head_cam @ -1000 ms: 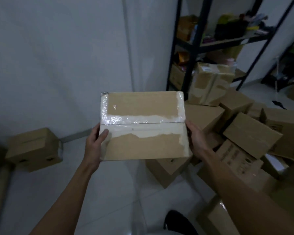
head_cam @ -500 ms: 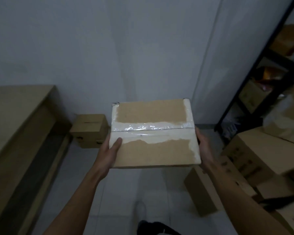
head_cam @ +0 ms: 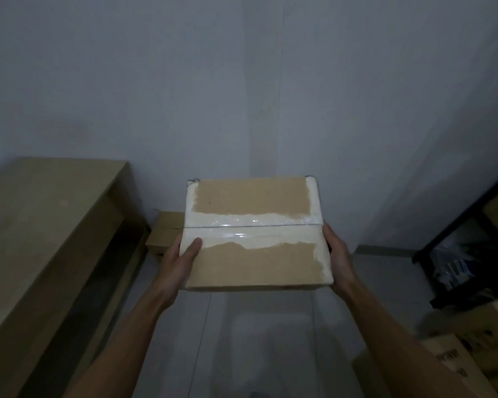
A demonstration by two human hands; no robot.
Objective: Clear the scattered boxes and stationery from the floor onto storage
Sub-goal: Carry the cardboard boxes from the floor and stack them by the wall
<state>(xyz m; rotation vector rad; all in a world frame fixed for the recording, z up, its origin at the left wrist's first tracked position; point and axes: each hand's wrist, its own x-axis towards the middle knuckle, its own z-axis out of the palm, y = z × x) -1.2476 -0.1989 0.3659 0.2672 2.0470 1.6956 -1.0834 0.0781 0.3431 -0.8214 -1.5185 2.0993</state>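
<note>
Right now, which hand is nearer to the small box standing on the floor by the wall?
Left. The left hand grips the carried box right beside the small floor box; the right hand holds the far side.

Bare floor [head_cam: 270,326] runs ahead to the wall; a wooden surface [head_cam: 41,225] blocks the left, black shelving [head_cam: 457,225] and cartons [head_cam: 472,354] the right.

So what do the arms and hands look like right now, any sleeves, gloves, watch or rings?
Both forearms are bare up to the frame edge, with no sleeves showing. The left hand and right hand wear no gloves. No watch, band or ring is visible, though the dim light hides fine detail.
</note>
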